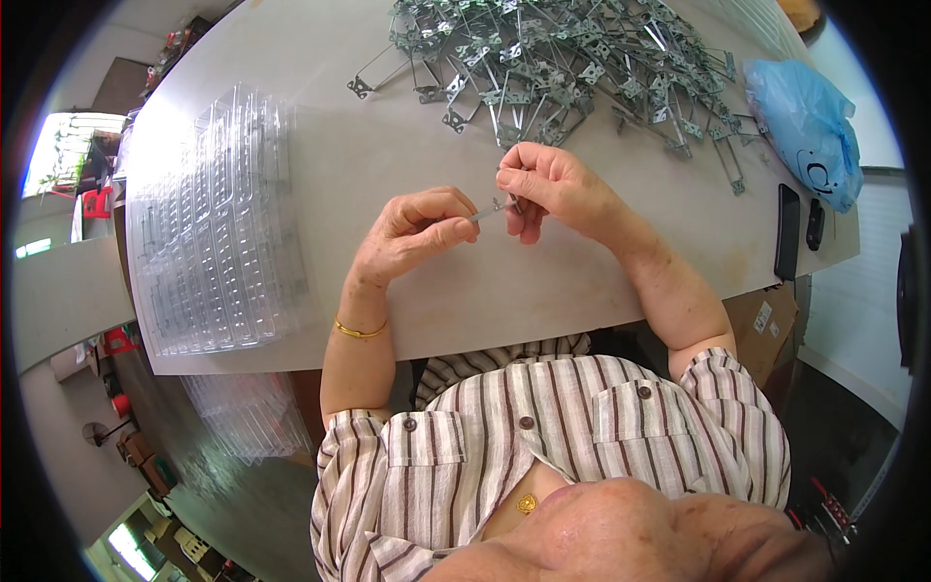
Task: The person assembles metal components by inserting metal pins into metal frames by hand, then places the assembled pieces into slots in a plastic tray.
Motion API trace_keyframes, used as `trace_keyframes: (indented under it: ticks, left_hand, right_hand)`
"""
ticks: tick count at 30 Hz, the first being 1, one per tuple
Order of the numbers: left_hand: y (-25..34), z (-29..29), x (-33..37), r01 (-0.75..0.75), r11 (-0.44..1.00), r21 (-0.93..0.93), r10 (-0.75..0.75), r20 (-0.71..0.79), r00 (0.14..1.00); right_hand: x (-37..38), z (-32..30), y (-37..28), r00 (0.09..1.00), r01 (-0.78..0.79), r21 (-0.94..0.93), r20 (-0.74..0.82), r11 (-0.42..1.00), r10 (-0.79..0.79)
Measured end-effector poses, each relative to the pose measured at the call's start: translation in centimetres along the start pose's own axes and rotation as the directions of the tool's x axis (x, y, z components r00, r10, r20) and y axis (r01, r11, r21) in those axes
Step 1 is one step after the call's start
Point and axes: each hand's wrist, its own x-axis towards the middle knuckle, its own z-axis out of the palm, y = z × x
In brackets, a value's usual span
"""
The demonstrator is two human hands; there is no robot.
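Note:
Over the middle of the white table, my left hand (419,233) pinches one end of a small metal bracket (492,210) between thumb and fingers. My right hand (551,186) grips the other end of that bracket, its fingers curled and partly covering it. Beyond my hands lies a large heap of similar metal brackets (543,68), thin rods with flat punched plates, tangled together. The nearest pieces of the heap are just past my right hand.
Clear plastic trays (218,223) with moulded compartments are stacked at the table's left, with more trays (247,412) lower down beside it. At the right are a blue plastic bag (805,131), a black phone (786,233) and a small dark object (815,225). A cardboard box (761,325) stands below the right edge.

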Motion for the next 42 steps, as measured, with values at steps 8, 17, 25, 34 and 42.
trace_keyframes:
  ticks: [8, 17, 25, 34, 42]
  left_hand:
    - [-0.3, 0.0, 0.1, 0.105, 0.992, -0.069, -0.112, -0.110, 0.988]
    - [-0.6, 0.2, 0.6, 0.020, 0.984, -0.179, -0.076, -0.314, 0.946]
    - [-1.1, -0.1, 0.4, 0.016, 0.999, -0.036, -0.023, -0.218, 0.976]
    - [-0.2, -0.1, -0.1, 0.073, 0.997, 0.037, -0.060, -0.286, 0.956]
    - [-1.2, 0.2, -0.3, 0.096, 0.994, -0.049, -0.106, -0.282, 0.954]
  right_hand:
    - [-0.3, 0.5, -0.1, 0.952, 0.125, -0.198, -0.251, 0.972, -0.174]
    - [-0.5, 1.2, 0.2, 0.980, 0.115, -0.180, -0.143, 0.977, -0.141]
    - [-0.3, 1.3, 0.7, 0.985, 0.079, -0.124, -0.144, 0.989, -0.097]
    - [0.1, 0.9, 0.1, 0.999, 0.007, -0.049, -0.033, 0.999, -0.009]
    - [0.2, 1.9, 0.7, 0.872, 0.411, -0.028, -0.280, 0.911, -0.402]
